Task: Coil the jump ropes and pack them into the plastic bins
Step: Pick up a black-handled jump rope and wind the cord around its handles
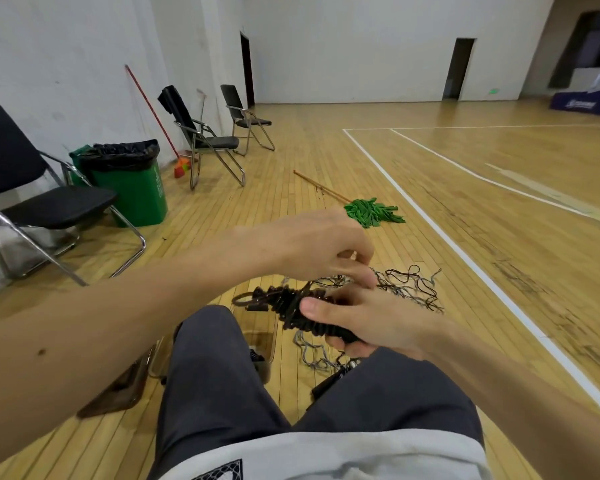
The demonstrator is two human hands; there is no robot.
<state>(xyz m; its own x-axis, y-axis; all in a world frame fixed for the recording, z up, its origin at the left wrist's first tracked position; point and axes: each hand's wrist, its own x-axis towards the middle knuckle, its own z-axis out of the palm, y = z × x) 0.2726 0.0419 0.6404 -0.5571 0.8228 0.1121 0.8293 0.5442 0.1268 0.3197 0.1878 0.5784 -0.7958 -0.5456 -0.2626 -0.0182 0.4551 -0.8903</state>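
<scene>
Head view: coiling step, looks nearly done. The right hand has its fingers wrapped round the coiled jump rope, held above the knees, and the left hand has fingers curled at its far end, apparently pinching a strand. Next move as I read it: tuck that end, then drop the bundle into the clear plastic bin on the floor just below; loose ropes lie beyond.

A black jump rope is lying as a tight coiled bundle in the right hand, tilting from ten to four o'clock. Loose black and grey ropes are lying tangled on the floor at its two o'clock, and more are trailing at six. A clear plastic bin is standing below the bundle, partly hidden.
</scene>
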